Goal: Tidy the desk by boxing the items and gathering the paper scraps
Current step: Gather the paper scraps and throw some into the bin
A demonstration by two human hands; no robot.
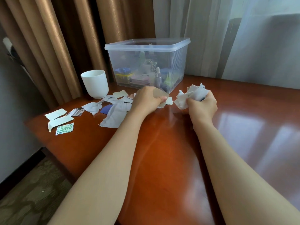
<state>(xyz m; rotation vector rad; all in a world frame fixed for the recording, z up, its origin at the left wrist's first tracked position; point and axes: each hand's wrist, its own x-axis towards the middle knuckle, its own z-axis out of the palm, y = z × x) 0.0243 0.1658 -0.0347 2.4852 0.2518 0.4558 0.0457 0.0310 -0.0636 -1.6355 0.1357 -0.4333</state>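
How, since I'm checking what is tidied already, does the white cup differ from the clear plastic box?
The white cup is opaque and round; the clear plastic box is see-through and square-cornered. The cup is open-topped, while the box has its lid on. The box is larger, and small items show through its wall; what the cup holds cannot be seen. Both stand upright on the wooden desk, close together by the brown curtain.

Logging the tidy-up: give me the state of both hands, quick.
Left hand: shut, pinching a scrap.
Right hand: shut, gripping a wad of scraps.
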